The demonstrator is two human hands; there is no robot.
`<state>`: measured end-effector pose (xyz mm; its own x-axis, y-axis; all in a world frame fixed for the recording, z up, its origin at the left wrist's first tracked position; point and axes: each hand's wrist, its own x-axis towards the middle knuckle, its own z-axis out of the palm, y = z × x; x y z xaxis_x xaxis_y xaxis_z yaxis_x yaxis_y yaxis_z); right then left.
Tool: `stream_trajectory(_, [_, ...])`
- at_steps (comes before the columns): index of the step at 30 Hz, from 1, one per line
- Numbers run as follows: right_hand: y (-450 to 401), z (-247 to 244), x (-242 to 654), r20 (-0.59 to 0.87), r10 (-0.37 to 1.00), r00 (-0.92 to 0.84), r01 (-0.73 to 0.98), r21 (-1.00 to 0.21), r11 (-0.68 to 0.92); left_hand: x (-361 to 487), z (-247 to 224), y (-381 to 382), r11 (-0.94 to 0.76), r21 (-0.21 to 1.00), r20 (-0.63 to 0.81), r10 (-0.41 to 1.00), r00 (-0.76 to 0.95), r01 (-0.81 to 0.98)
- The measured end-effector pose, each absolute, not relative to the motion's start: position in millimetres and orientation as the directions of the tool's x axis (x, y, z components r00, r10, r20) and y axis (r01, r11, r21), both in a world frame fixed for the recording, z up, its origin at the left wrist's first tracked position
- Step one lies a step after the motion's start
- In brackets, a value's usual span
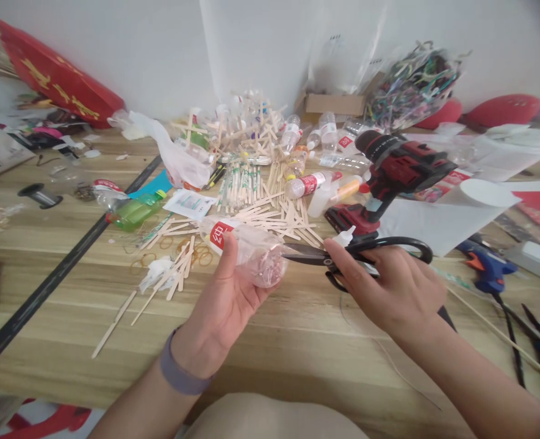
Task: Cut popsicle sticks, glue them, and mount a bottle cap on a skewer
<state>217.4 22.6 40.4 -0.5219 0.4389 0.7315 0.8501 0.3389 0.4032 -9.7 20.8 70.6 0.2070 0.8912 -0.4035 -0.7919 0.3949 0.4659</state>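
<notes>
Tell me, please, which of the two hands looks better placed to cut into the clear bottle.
The right hand, I think: it holds the scissors, which point toward the clear bottle. The left hand is already occupied, holding the clear bottle, so it seems better suited to steadying.

1 head-worn camera; looks forward and down across nearby table (297, 347) toward wall (160, 61).

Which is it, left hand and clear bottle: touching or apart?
Touching: the head view shows the left hand cradling the clear bottle, thumb against its side.
</notes>
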Motion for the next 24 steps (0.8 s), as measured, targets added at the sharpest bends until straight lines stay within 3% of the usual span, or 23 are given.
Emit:
stream_trajectory(8, [31.2, 87.2, 218.0, 0.619, 0.195, -0.761, 0.644, 0.684, 0.341, -16.0, 61.8, 23.8, 0.504, 0.546, -0.474, 0.844, 0.25, -0.669])
stream_trajectory(14, [47.0, 104.1, 228.6, 0.591, 0.0, -0.807, 0.506, 0.691, 0.517, -18.3, 55.5, 30.9, 0.606, 0.571, -0.517, 0.789, 0.331, -0.553])
stream_trajectory(16, [48.6, 101.4, 231.5, 0.623, 0.076, -0.779, 0.559, 0.634, 0.535, -18.7, 56.9, 33.2, 0.576, 0.555, -0.516, 0.805, 0.295, -0.6])
stream_trajectory(20, [37.7, 81.4, 227.2, 0.642, 0.378, -0.668, 0.719, 0.422, 0.553, -18.8, 60.2, 33.5, 0.502, 0.493, -0.506, 0.83, 0.236, -0.71])
stream_trajectory(24, [18.2, 53.2, 213.8, 0.619, 0.474, -0.626, 0.762, 0.357, 0.54, -15.9, 57.7, 29.7, 0.467, 0.453, -0.502, 0.838, 0.216, -0.76])
